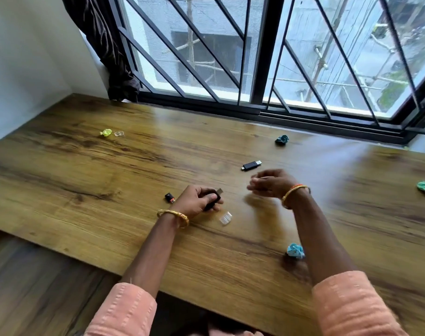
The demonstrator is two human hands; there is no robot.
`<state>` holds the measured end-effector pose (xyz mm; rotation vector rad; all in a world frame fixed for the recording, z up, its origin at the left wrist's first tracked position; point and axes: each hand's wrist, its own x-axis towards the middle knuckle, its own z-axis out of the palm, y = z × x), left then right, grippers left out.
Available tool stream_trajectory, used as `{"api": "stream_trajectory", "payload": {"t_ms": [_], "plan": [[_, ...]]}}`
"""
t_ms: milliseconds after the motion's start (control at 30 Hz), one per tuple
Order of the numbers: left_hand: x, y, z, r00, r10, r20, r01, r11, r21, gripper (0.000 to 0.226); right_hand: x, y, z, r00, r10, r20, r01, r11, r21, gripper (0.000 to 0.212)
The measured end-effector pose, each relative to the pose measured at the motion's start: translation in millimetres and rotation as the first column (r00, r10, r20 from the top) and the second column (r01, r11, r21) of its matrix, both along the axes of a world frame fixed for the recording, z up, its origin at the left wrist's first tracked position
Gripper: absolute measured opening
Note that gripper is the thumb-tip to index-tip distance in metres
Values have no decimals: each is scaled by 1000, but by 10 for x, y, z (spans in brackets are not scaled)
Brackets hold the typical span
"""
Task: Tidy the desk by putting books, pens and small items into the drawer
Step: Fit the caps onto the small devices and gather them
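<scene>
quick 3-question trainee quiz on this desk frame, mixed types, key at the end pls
1. True or false: the left hand grips a black USB stick.
2. Which lies nearest that hand on the desk? A) clear cap B) green wrapper C) teal wad
3. Fill in: the second USB stick lies just beyond the ____ hand.

Key: 1 true; 2 A; 3 right. Whether the right hand holds anything cannot be told; it is blurred.
</scene>
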<state>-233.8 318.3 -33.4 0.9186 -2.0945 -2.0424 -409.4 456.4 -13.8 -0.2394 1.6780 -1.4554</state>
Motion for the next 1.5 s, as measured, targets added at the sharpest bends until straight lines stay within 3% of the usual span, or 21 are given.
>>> {"api": "stream_trajectory", "payload": {"t_ms": [100, 200, 300, 400, 500, 600, 700, 833, 867, 900, 933, 1000, 1033, 1100, 1200, 1333, 1500], "plan": [[53, -73, -35, 986, 145, -83, -137, 986, 96, 17, -77, -17, -121, 884, 95, -457, 30, 965, 259, 11], [57, -42, -94, 966, 216, -142, -191, 967, 171, 17, 63, -83, -312, 742, 122, -660, 78, 961, 265, 11], [84, -7, -189, 944, 278, -178, -225, 936, 270, 16, 186, -100, -406, 673, 134, -728, 59, 971, 233, 17], [120, -11, -250, 924, 310, -223, -218, 908, 359, 17, 330, -40, -367, 540, 242, -806, 86, 937, 339, 34], [140, -38, -279, 916, 322, -238, -202, 886, 418, 20, 580, 27, -264, 469, 423, -775, -175, 905, 389, 34], [152, -51, -284, 921, 319, -225, -189, 869, 458, 22, 776, 57, -251, 399, 612, -683, -392, 787, 476, 32], [161, -45, -301, 927, 296, -229, -172, 881, 442, 22, 823, 43, -294, 369, 597, -712, -364, 798, 480, 27], [164, -44, -325, 937, 258, -236, -145, 901, 408, 20, 798, -55, -322, 332, 447, -831, -276, 888, 367, 21], [163, -45, -325, 942, 239, -236, -133, 911, 391, 19, 776, -99, -318, 371, 391, -842, -238, 917, 320, 20], [163, -44, -323, 948, 220, -232, -123, 920, 372, 19, 745, -145, -317, 479, 312, -820, -198, 949, 245, 19], [164, -38, -313, 952, 206, -226, -115, 927, 358, 18, 706, -185, -306, 644, 216, -734, -167, 976, 141, 17], [168, -20, -292, 957, 189, -219, -108, 936, 336, 18, 610, -240, -293, 911, 73, -405, -109, 992, -66, 19], [169, -10, -282, 959, 182, -219, -105, 940, 325, 18, 568, -251, -286, 968, 58, -246, -93, 987, -134, 20], [154, 5, -269, 963, 171, -208, -105, 949, 296, 17, 519, -256, -288, 994, 93, -62, -103, 977, -187, 22], [118, 23, -267, 972, 161, -170, -123, 969, 215, 21, 531, -262, -267, 982, 187, 23, -180, 970, -164, 23], [87, 50, -279, 980, 145, -133, -126, 982, 142, 22, 531, -251, -275, 979, 205, 12, -202, 970, -133, 13], [102, 75, -303, 970, 197, -145, -179, 976, 125, 22, 513, -267, -301, 968, 243, -57, -247, 966, -80, 15]]}}
